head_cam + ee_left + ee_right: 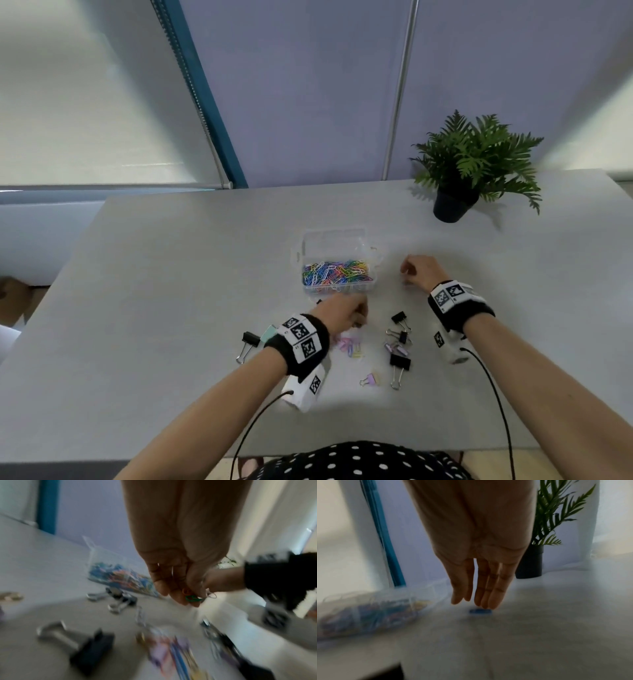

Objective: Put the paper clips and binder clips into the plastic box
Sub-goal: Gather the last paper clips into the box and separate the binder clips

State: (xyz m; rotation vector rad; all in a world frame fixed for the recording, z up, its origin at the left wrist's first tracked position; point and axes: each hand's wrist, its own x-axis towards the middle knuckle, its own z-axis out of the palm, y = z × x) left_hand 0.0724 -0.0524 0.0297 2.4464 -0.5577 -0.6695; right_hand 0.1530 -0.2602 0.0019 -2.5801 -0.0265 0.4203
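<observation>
The clear plastic box (337, 289) stands open mid-table, its floor covered by coloured paper clips (335, 272). Just in front of it my left hand (359, 317) pinches a few paper clips; the left wrist view shows green, orange and white paper clips (193, 597) between thumb and fingers. Right of the box, my right hand (407, 274) points its straight fingers (488, 595) down at the table, tips just above a blue paper clip (480, 612). Loose pastel paper clips (349, 344) and black binder clips (400, 363) lie near my wrists.
More binder clips lie around: a black one (250, 341) and a mint one (269, 332) to the left, a small purple one (371, 378) near the front. A potted fern (455, 202) stands at the back right. The grey table (171, 308) ends at my body.
</observation>
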